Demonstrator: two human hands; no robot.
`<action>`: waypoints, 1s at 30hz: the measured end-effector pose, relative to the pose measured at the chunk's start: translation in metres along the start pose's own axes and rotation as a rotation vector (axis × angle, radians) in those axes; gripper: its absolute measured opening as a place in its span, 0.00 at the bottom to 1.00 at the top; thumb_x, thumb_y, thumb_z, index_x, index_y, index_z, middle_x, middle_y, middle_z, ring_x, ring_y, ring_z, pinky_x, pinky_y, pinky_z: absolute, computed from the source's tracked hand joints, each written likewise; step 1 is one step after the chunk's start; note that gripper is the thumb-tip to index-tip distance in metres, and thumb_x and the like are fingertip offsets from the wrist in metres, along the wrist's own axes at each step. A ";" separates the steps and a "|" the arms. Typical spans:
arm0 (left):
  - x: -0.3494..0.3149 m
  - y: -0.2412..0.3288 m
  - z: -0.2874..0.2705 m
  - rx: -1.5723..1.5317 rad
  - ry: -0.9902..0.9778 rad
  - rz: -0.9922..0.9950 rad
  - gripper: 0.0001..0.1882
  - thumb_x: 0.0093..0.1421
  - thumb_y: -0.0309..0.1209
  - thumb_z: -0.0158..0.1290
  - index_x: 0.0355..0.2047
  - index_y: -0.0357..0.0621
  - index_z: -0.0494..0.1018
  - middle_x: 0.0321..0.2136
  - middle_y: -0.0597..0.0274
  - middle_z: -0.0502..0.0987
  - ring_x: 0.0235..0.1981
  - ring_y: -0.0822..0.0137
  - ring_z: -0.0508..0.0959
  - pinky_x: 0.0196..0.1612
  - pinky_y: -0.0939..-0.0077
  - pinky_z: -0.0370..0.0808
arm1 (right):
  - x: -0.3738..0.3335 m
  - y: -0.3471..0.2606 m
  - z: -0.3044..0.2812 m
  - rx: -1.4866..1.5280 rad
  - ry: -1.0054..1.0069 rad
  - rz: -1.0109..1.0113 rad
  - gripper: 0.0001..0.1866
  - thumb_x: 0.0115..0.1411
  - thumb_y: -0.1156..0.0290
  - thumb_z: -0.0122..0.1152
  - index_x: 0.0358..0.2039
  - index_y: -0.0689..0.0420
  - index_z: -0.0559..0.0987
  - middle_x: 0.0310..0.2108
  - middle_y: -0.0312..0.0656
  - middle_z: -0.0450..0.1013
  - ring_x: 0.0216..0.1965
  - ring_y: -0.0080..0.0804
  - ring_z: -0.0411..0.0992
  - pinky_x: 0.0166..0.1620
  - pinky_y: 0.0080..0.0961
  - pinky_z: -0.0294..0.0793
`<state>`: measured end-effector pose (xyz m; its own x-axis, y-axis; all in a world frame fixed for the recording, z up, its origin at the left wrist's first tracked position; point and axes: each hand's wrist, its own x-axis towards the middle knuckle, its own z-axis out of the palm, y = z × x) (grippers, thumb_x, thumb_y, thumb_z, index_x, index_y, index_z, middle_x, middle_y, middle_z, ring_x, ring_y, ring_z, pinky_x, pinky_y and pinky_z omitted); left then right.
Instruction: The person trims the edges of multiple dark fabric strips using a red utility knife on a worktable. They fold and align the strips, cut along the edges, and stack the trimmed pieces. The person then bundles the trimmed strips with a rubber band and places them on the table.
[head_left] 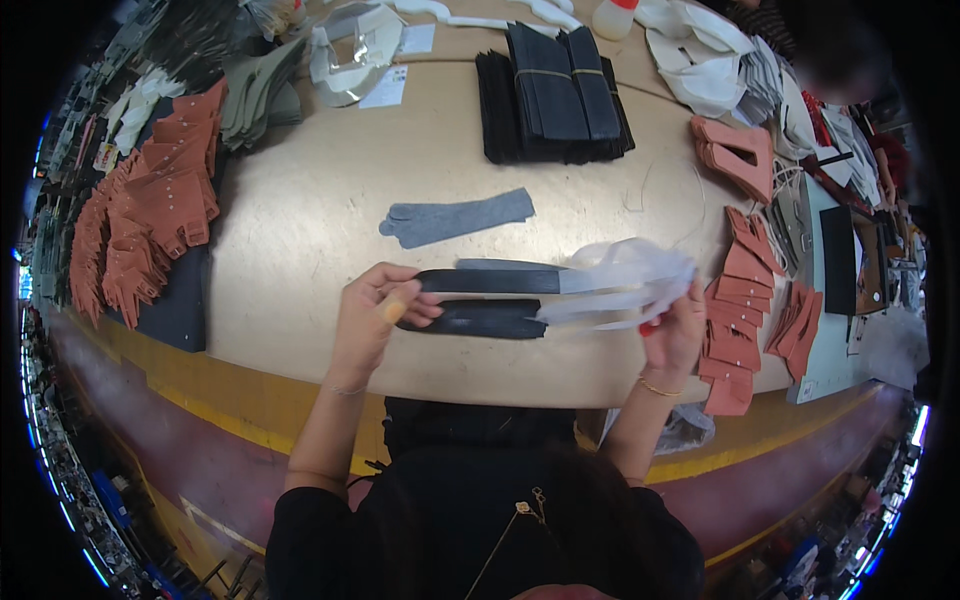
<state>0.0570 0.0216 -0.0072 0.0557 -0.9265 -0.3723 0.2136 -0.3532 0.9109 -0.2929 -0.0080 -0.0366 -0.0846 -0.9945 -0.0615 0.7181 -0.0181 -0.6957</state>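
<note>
My left hand (372,312), with a tan cover on one finger, is closed on the left ends of two black strips (490,282), one above the other. Over their right ends lies whitish see-through film (625,282), blurred by motion. My right hand (674,332) pinches the film's far right side, and something red shows at its fingertips. Whether the film is stuck to the strips I cannot tell. Just beyond them a grey strip-like piece (460,217) with a rounded, notched left end lies flat on the table (320,210).
Banded black strips (550,90) are stacked at the back. Rust-coloured cut pieces are piled on the left (165,190) and right (735,330). Grey-green pieces (260,95) lie at the back left, white pieces (695,55) at the back right. A shallow box (855,260) stands far right.
</note>
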 end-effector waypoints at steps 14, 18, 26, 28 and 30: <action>-0.016 -0.021 -0.037 0.562 0.108 -0.011 0.10 0.58 0.28 0.57 0.37 0.36 0.71 0.18 0.66 0.71 0.20 0.76 0.71 0.24 0.83 0.67 | -0.030 -0.014 0.005 -1.390 -0.355 0.161 0.14 0.51 0.83 0.57 0.38 0.58 0.82 0.59 0.43 0.63 0.31 0.29 0.76 0.32 0.20 0.73; -0.011 -0.013 -0.021 0.773 0.162 0.171 0.11 0.54 0.27 0.60 0.36 0.38 0.73 0.22 0.62 0.70 0.24 0.73 0.72 0.27 0.78 0.68 | -0.028 0.025 0.032 -1.607 -0.598 0.118 0.13 0.49 0.79 0.58 0.36 0.54 0.83 0.65 0.37 0.57 0.31 0.36 0.77 0.36 0.27 0.75; -0.011 -0.024 0.022 1.149 -0.104 0.600 0.24 0.46 0.30 0.66 0.45 0.41 0.75 0.38 0.55 0.69 0.41 0.56 0.69 0.44 0.67 0.69 | -0.021 0.027 0.028 -1.686 -0.374 -0.033 0.14 0.54 0.79 0.54 0.40 0.55 0.81 0.42 0.37 0.75 0.29 0.40 0.75 0.33 0.29 0.74; -0.009 -0.026 0.024 1.201 -0.111 0.624 0.24 0.45 0.31 0.66 0.44 0.41 0.76 0.38 0.55 0.69 0.41 0.56 0.69 0.44 0.66 0.69 | -0.022 0.009 0.017 -1.615 -0.235 -0.010 0.13 0.55 0.79 0.54 0.41 0.57 0.80 0.39 0.38 0.76 0.28 0.36 0.75 0.31 0.27 0.74; -0.008 -0.026 0.024 1.226 -0.123 0.579 0.24 0.45 0.31 0.67 0.44 0.41 0.76 0.38 0.55 0.69 0.41 0.56 0.68 0.45 0.65 0.68 | -0.028 -0.023 0.001 -1.304 -0.139 -0.063 0.12 0.56 0.80 0.54 0.41 0.59 0.80 0.38 0.38 0.75 0.28 0.31 0.74 0.30 0.23 0.73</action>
<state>0.0277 0.0353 -0.0235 -0.2595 -0.9629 0.0737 -0.8103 0.2586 0.5259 -0.3062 0.0203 -0.0175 0.0348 -0.9993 0.0152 -0.4823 -0.0301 -0.8755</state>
